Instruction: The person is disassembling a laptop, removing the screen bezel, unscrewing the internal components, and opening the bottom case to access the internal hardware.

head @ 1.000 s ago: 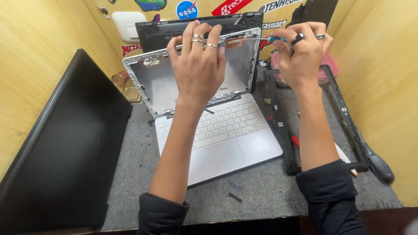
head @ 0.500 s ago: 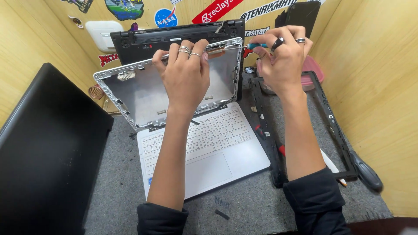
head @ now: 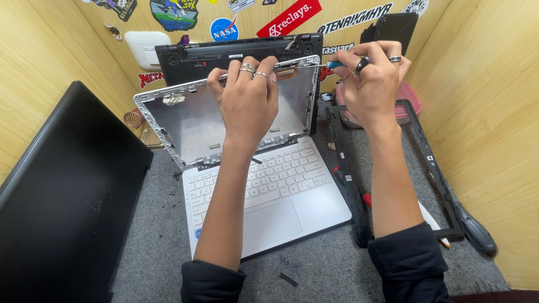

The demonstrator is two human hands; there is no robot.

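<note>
The work place is a small booth with pale yellow wooden walls (head: 494, 129) on the left, back and right sides. The back wall carries several colourful stickers (head: 174, 14) and one white rounded plastic box (head: 145, 47). The table is covered by a grey felt mat (head: 151, 241), and the light is bright and even, with only soft shadows.

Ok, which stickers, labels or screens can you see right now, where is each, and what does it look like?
Round sticker: back wall, blue with white and red.
Slanted sticker: right of it, red rectangle, white lettering.
Shield-shaped sticker: upper left wall, blue, green, yellow.
Lid shell: under the left hand, silver, no screen panel inside.
Black panel: leaning at left, dark.
</note>
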